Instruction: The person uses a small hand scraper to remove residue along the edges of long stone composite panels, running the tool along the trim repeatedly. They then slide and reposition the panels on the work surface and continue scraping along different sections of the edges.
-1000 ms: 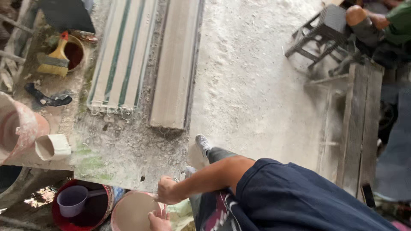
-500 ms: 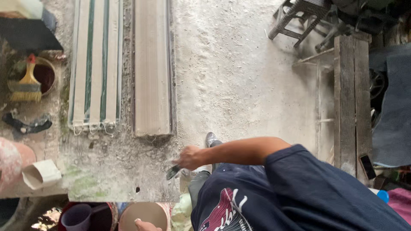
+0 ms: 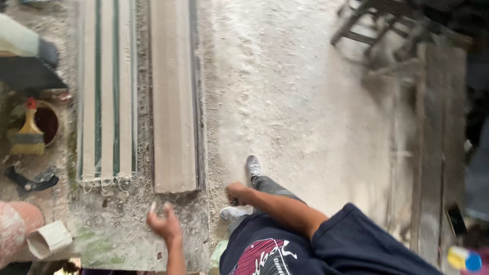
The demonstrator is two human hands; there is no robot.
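Seen from above, the left hand (image 3: 164, 222) hovers empty, fingers loosely curled, just below the near end of a pale plank (image 3: 174, 97) lying flat on the dusty floor (image 3: 295, 102). The right hand (image 3: 237, 193) hangs closed in a loose fist (seemingly empty) beside the knee. A green-striped panel (image 3: 106, 91) lies alongside the plank.

Two hands (image 3: 165, 224), two long boards (image 3: 174, 97), one paintbrush (image 3: 29, 133), one stool (image 3: 379, 23).

plank (image 3: 174, 97) right of striped panel (image 3: 106, 91) | brush (image 3: 28, 135) left of panel
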